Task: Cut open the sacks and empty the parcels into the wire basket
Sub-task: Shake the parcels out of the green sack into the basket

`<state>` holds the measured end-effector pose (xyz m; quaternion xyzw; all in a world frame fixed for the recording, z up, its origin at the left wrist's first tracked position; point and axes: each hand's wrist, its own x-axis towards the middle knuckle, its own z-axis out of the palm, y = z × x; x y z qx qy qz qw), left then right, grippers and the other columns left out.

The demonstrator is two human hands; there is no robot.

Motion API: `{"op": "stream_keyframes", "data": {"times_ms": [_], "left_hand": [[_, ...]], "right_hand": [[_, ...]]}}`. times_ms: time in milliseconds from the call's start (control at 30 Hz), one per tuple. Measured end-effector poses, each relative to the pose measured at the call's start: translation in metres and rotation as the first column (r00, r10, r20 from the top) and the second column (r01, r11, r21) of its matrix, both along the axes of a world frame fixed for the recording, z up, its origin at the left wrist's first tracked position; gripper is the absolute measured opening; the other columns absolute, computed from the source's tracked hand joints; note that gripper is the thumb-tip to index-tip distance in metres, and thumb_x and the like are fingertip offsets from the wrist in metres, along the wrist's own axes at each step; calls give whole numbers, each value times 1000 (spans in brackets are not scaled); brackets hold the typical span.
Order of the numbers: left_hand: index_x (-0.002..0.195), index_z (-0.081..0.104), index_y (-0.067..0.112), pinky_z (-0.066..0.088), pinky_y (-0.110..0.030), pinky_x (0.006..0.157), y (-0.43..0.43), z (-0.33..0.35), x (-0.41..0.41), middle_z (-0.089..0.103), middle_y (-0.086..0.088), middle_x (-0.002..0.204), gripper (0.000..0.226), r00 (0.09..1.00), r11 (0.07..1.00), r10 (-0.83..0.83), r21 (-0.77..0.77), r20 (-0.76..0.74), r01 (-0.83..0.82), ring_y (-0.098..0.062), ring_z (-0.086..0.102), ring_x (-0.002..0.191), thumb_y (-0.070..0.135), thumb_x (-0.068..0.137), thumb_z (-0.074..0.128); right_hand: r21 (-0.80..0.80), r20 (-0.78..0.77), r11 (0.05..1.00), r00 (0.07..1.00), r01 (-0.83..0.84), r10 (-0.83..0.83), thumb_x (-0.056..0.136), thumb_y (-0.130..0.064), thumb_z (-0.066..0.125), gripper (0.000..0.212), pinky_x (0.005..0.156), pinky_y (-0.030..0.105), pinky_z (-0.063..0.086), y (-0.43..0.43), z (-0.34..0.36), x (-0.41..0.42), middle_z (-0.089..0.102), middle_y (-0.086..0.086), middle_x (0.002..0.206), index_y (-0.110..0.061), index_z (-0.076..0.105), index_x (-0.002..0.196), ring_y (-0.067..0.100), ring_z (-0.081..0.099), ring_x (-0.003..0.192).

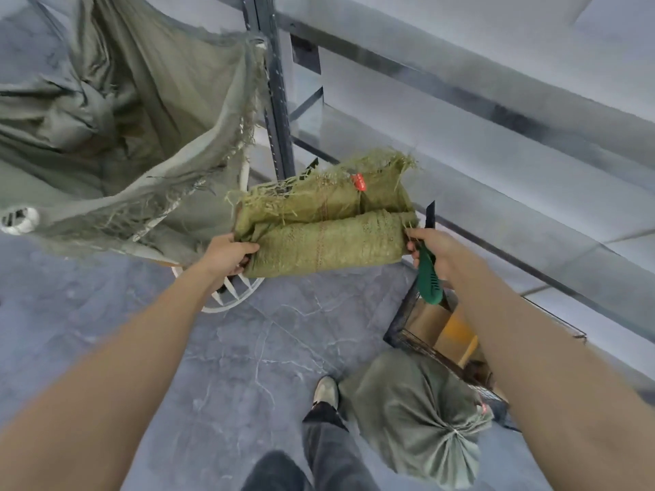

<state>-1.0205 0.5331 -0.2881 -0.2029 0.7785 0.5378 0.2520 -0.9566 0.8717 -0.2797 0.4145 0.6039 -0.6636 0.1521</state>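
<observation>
The fingers of the left hand are clamped on the left end of a folded sack, thumb on top and the rest curled underneath. The right hand has its fingers wrapped round the green handle of a knife, black blade pointing up, and its fingertips also pinch the right end of the same sack. This sack, of yellow-green weave, is held level in mid-air at the middle of the frame. Its upper edge is frayed and bears a red tag. Below the right forearm, at the right of the frame, stands the wire basket with brown parcels inside. Just beside it, at the lower right, a tied sack lies on the grey floor, next to a shoe. An open sack hangs slack across the upper left, with a white ring under its near edge. A dark shelf post rises behind it.
</observation>
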Motion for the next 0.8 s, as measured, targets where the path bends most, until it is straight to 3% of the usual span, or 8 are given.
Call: {"op": "stream_keyframes", "data": {"times_ms": [267,400,600,700,800], "left_hand": [[77,51,17,36,-27,54,2,-138,-52,45,-8,73,19,981,996,77,-56,179,-68,-16,42,59,5,91,54],[94,55,10,48,-31,65,-2,-237,-70,52,-10,76,4,954,992,105,-99,281,-80,-20,51,67,7,92,55],[101,46,9,45,-24,53,3,-385,-87,50,-6,72,8,945,986,128,-143,302,-88,-15,48,62,6,95,50],[88,52,10,46,-16,36,10,-454,-83,51,-6,70,9,932,991,104,-121,348,-65,-16,47,60,4,94,49],[83,55,11,44,-14,34,14,-517,-81,53,-8,70,16,920,996,78,-74,385,-53,-18,49,59,-1,91,48]], "right_hand": [[51,129,997,990,55,-61,93,-16,58,12,34,18,34,-10,-127,-61,51,5,60,-8,53,85,13,37,30],[72,194,989,971,127,-139,92,-14,59,16,35,18,31,-23,-230,-80,53,5,52,-8,52,79,13,36,28],[188,236,965,945,183,-225,90,-12,61,12,43,28,37,-37,-381,-108,55,10,62,-5,54,83,21,40,40],[241,238,956,945,168,-226,88,-12,60,13,43,28,37,-33,-448,-118,51,10,63,-8,51,80,21,41,41],[281,248,950,947,132,-205,89,-11,56,11,38,22,36,-30,-512,-128,50,7,64,-6,53,98,20,43,43]]}}
